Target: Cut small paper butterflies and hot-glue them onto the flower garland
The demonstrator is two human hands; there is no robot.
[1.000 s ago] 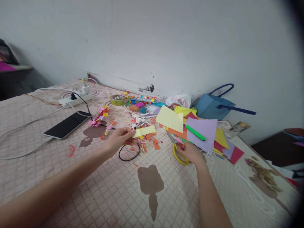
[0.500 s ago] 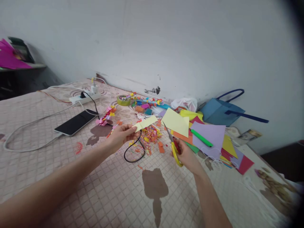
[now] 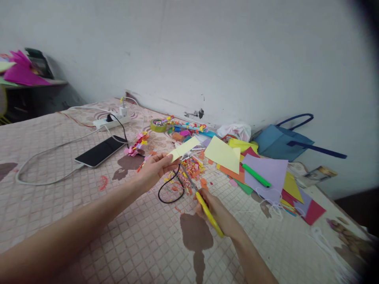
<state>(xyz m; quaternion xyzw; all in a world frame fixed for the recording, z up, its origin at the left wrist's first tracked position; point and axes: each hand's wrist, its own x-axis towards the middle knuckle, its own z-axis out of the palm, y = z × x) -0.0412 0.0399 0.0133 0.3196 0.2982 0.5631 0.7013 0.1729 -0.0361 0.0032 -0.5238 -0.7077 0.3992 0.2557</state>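
Note:
Between the thumb and fingers of my left hand [image 3: 156, 167] is a pale yellow paper strip [image 3: 186, 147], its far end pointing up and right. My right hand [image 3: 213, 209] grips a pair of yellow-handled scissors [image 3: 204, 203], whose blades point up and left. The blade tips are close to the lower edge of the strip by my left fingers; whether they touch it I cannot tell. Beneath the strip lies a heap of small coloured paper scraps [image 3: 192, 169]. A black cord loop [image 3: 160, 196] lies on the cloth just below my left hand.
Right of the scissors are a pale yellow sheet [image 3: 222, 154], a lilac sheet [image 3: 266, 171] and a green cutter [image 3: 256, 175]. A blue bag [image 3: 274, 142] stands by the wall. On the left lie a phone [image 3: 100, 151] on a cable and a power strip [image 3: 111, 122]. Tape [image 3: 158, 126] sits behind.
My right hand has brought the scissors left and turned them, so the blades now reach the paper strip. My left hand keeps its hold on the strip. The view has shifted slightly.

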